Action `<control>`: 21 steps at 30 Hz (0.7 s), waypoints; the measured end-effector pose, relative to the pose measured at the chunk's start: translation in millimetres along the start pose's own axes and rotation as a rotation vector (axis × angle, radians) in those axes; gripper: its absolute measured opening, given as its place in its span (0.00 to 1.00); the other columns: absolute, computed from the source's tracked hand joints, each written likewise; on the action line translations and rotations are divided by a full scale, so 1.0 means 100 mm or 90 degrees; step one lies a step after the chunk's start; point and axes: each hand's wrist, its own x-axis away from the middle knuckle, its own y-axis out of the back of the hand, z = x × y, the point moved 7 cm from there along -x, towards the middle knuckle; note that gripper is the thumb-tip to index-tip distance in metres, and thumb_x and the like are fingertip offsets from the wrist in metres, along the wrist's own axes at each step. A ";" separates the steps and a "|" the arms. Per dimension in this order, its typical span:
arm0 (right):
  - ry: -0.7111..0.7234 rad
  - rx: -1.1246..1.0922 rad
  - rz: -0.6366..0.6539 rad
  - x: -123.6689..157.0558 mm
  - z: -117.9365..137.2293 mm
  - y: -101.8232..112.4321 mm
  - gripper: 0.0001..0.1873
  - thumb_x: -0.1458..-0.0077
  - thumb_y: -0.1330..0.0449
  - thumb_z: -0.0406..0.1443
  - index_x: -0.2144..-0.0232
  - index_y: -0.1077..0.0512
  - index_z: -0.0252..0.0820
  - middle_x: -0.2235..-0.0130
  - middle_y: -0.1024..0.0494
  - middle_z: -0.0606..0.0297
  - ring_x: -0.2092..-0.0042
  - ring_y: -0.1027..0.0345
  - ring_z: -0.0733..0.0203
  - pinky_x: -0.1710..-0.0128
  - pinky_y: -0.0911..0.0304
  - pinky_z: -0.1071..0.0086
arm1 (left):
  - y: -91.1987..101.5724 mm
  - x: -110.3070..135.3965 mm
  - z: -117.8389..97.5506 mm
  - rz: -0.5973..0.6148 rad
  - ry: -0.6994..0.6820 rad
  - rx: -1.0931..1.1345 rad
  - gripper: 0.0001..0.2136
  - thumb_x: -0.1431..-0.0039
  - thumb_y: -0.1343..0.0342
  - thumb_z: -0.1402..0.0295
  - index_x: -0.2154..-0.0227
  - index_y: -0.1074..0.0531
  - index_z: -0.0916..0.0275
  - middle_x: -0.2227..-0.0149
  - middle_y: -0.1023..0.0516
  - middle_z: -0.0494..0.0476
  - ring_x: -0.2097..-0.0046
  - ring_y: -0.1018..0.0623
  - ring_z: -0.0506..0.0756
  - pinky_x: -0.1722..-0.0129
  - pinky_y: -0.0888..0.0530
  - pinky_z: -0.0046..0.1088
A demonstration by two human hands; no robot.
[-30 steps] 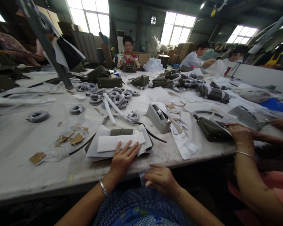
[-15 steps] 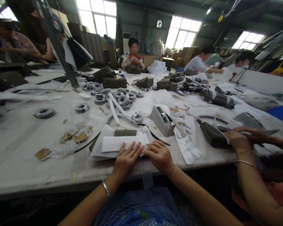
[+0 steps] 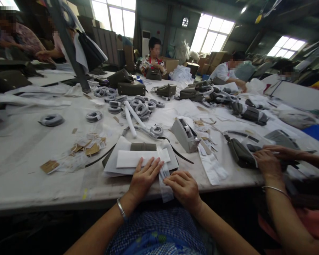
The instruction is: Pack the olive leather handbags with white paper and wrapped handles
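A dark olive handbag (image 3: pixel 143 146) lies at the table's front, mostly covered by white sheets (image 3: pixel 111 170). Across them rests a white foam strip (image 3: pixel 127 159). My left hand (image 3: pixel 145 178) lies flat on the foam, fingers stretched out. A translucent plastic strip (image 3: pixel 165 187) runs down from the foam's right end and hangs over the table edge. Its right edge is pinched between the fingers of my right hand (image 3: pixel 184 187). Behind the bag, to the right, stands a grey tape dispenser (image 3: pixel 186 136).
Paper tags (image 3: pixel 91 145) lie left of the bag, with several wrapped strap coils (image 3: pixel 142 109) behind it. White plastic bags (image 3: pixel 212 166) are to the right. Beyond them a co-worker's hands (image 3: pixel 269 159) handle another dark bag (image 3: pixel 239 152). Other people sit around the table.
My right hand has moved down and slightly right, off the foam's end, to the plastic strip, which now shows more. My left hand stays pressed on the foam. The view has shifted slightly.
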 end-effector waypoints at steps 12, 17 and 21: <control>0.003 0.049 -0.025 0.22 -0.19 -0.28 0.10 0.36 0.41 0.30 0.56 0.22 0.44 0.61 0.16 0.66 0.60 0.25 0.60 0.60 0.35 0.67 | 0.22 -0.13 0.01 0.044 0.041 0.128 0.21 0.33 0.48 0.60 0.39 0.36 0.51 0.37 0.33 0.52 0.36 0.34 0.61 0.33 0.48 0.53; -0.015 0.027 -0.027 0.24 -0.19 -0.29 0.11 0.36 0.42 0.28 0.56 0.23 0.43 0.61 0.16 0.65 0.59 0.24 0.59 0.57 0.33 0.66 | 0.09 -0.10 0.00 -0.036 0.041 0.055 0.17 0.31 0.49 0.65 0.41 0.33 0.49 0.40 0.29 0.50 0.39 0.29 0.58 0.33 0.47 0.51; -0.013 -0.040 0.029 0.48 -0.15 -0.23 0.14 0.35 0.45 0.27 0.51 0.25 0.43 0.58 0.17 0.63 0.55 0.24 0.59 0.48 0.33 0.59 | 0.06 -0.08 0.00 -0.045 0.048 0.031 0.18 0.32 0.48 0.66 0.41 0.34 0.48 0.40 0.29 0.49 0.39 0.29 0.58 0.33 0.46 0.51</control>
